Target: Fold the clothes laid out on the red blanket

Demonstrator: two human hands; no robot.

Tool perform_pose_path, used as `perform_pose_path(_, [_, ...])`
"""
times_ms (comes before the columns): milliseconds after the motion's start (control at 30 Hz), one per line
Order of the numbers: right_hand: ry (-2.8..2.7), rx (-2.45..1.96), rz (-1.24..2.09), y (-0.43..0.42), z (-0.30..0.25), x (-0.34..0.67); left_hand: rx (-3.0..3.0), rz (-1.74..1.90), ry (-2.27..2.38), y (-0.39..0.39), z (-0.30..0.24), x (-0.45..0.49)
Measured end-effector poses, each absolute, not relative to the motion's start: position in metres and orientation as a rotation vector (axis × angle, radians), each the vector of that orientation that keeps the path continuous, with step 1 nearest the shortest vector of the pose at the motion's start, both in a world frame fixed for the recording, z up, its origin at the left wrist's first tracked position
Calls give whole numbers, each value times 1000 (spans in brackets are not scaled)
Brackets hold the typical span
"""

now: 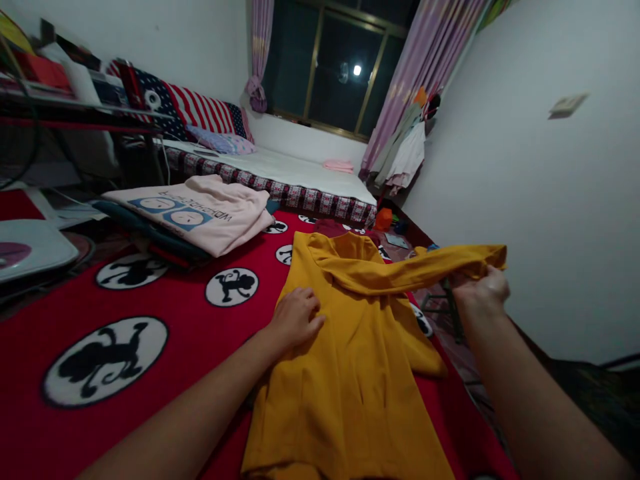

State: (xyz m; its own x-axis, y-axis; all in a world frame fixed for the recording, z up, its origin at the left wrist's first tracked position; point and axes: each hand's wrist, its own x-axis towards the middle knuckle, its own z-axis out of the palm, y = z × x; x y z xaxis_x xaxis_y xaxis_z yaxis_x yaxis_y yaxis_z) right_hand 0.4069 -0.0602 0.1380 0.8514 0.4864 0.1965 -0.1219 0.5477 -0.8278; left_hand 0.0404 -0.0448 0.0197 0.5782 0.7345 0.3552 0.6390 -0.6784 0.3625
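A mustard-yellow garment (350, 373) lies flat on a red blanket (200, 333) printed with black-and-white cartoon circles. My left hand (297, 319) rests on the garment's left edge with its fingers curled, pressing the cloth down. My right hand (483, 290) is closed on the end of the garment's sleeve (425, 267). The sleeve is lifted off the blanket and stretched out to the right.
A folded pink garment (200, 210) lies on darker folded clothes at the back left. Beyond it stands a bed (305, 177) with pillows under a dark window. Clothes hang by the curtain at the right wall (550, 200). A white object (30, 247) sits at the far left.
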Motion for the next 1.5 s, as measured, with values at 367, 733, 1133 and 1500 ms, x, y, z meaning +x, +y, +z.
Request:
perform_pose_path(367, [-170,-760,364,-38,160,377,2633,579,911,35,9,93])
perform_pose_path(733, [-1217,-1377,357,8,77,247,1594,1480,1170,52,21,39])
perform_pose_path(1133, [-1134,-1933,6,-10,16,333,2580,891,1183,17,13,53])
perform_pose_path(1500, [-1264,-1961,139,4,32,326,2718,898,1354,8,9,54])
